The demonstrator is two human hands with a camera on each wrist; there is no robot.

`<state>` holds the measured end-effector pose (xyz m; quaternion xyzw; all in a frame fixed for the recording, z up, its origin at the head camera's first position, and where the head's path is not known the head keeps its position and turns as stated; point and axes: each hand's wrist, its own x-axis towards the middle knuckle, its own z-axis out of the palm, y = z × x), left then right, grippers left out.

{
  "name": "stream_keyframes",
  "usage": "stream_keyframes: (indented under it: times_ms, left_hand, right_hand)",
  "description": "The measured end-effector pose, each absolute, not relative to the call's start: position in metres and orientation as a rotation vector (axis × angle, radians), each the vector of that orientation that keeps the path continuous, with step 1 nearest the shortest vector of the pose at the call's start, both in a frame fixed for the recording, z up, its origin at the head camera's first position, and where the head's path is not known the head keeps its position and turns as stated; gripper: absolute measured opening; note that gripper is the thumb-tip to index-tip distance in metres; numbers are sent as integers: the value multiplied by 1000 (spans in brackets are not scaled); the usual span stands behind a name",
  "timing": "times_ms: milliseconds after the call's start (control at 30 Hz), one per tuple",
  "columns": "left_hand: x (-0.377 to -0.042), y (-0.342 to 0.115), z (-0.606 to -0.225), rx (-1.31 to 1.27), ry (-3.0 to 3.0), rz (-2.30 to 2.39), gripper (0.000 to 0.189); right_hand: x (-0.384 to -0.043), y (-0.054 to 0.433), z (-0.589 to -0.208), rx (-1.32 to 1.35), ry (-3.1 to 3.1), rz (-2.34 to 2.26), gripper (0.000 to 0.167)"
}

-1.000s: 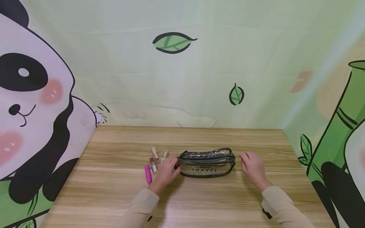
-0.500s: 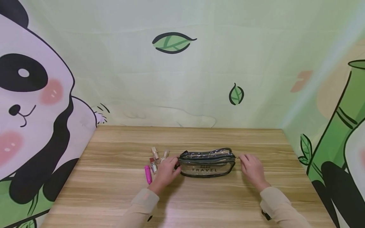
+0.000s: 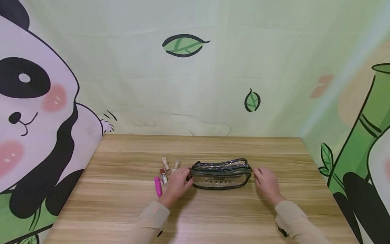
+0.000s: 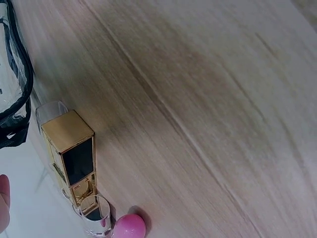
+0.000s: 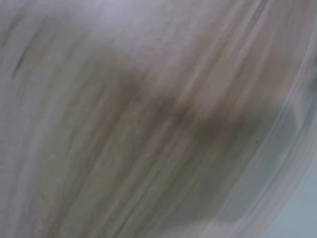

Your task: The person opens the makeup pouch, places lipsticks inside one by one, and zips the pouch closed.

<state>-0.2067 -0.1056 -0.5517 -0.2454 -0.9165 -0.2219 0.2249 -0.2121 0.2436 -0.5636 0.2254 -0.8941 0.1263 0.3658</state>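
head: bright, soft shadows on table [image 3: 231,215] | glints on pouch [image 3: 220,182] | right wrist: blurred, dim

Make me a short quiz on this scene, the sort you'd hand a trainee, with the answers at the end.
1. Multiple choice: which word is printed on the pouch?
A) BEAUTY
B) TRAVEL
C) SUMMER

2. True or false: the left hand and the right hand are at opposite ends of the pouch.

3. Fill in the blank: of the loose items beside the pouch, the tube nearest the person is coloured ____.

Key:
1. B
2. True
3. pink
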Motion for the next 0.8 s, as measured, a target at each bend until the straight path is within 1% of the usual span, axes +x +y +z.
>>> stream_keyframes:
  times_ms: [233,400,533,800]
  left_hand:
    - [-207,-106,-552,-674,-2530,-609,17]
    - [-206,-106,-551,-680,-2524,-616,15]
    - [-206,-106,-551,-671,-2527,-613,15]
    - [-206,-106,-550,-677,-2537,-631,15]
  right_hand:
    - [-213,240,-570,603,-2262,339,17]
    - [-214,238,-575,604,-2263,319,13]
    - [-214,237,-576,585,-2322,289,17]
    - [-211,232,-576,555,-2386,302,15]
